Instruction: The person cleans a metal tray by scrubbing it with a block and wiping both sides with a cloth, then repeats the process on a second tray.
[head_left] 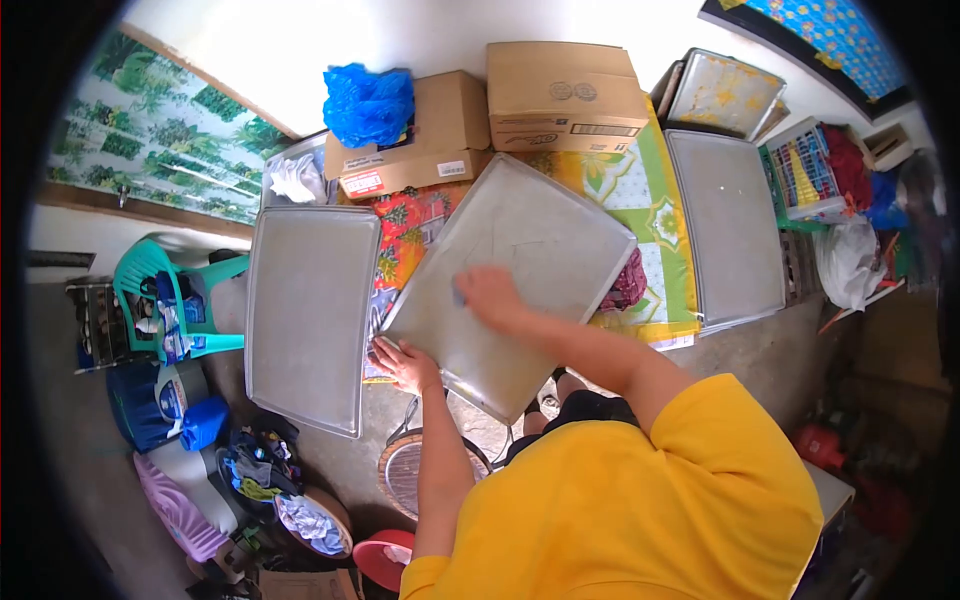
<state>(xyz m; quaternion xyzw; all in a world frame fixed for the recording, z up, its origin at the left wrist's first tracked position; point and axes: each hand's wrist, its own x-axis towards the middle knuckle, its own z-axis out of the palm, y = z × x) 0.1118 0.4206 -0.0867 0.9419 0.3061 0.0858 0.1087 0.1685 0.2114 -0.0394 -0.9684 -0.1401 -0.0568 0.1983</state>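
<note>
Three large metal trays dominate my view, and the one I am handling, the middle tray point(540, 240), lies slanted across the counter point(668, 300), its near corner jutting past the edge toward my yellow shirt point(610, 500). It is a broad, shallow rectangle of dull grey metal with rounded corners and a thin raised rim; faint dark scratches and cloudy smudges mark its flat face. Under it, the counter wears a smooth, printed cover, green, white and yellow on my right, red with leafy shapes on my left.

The left tray point(312, 320) and the right tray point(727, 230) flank it, both grey, flat and rimmed. Beyond the middle tray sit a closed brown cardboard box point(567, 95) with straight edges and an open box point(440, 125), on which a crinkled, glossy blue plastic bag point(367, 105) is heaped.

My right hand point(487, 297) is over the middle tray's face, its grip curled closed on a small bluish-grey piece point(459, 291) whose material I cannot make out. My left hand point(403, 366) rests at that tray's left corner, its grip open, the fingers extended against the rim; whether anything is tucked beneath, I cannot tell.
</note>
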